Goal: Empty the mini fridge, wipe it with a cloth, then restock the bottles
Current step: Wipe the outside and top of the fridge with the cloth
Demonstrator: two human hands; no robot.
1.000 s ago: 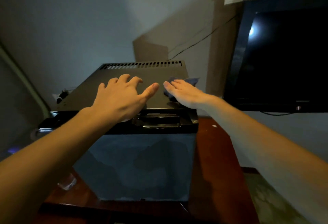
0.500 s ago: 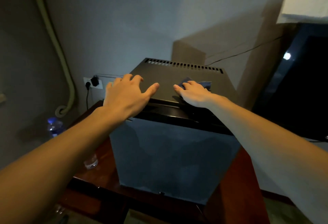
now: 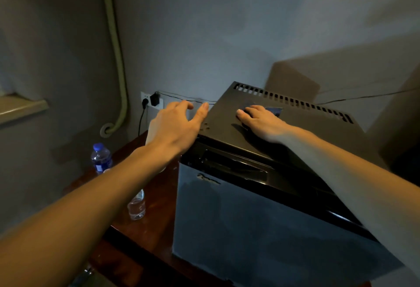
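Note:
The black mini fridge [image 3: 261, 214] stands on a dark red wooden table [image 3: 156, 198] with its door shut. My right hand [image 3: 263, 122] lies flat on the fridge top, pressing a blue cloth [image 3: 273, 111] whose edge shows past my fingers. My left hand [image 3: 175, 127] is spread open at the fridge's top left corner, thumb on the edge, holding nothing. Two water bottles stand on the table left of the fridge: one with a blue cap [image 3: 101, 158] and a clear one [image 3: 136, 206] partly hidden by my left forearm.
A wall socket with a black plug [image 3: 153, 100] and cable sits behind the table. A pale pipe [image 3: 116, 59] runs down the wall at the left. A ledge [image 3: 20, 107] juts out at far left. Vent slots [image 3: 293, 102] line the fridge top's back edge.
My view has swung left, so the television is out of sight and the bottles and socket show. My left hand has slid to the fridge's left corner. My right hand stays on the cloth.

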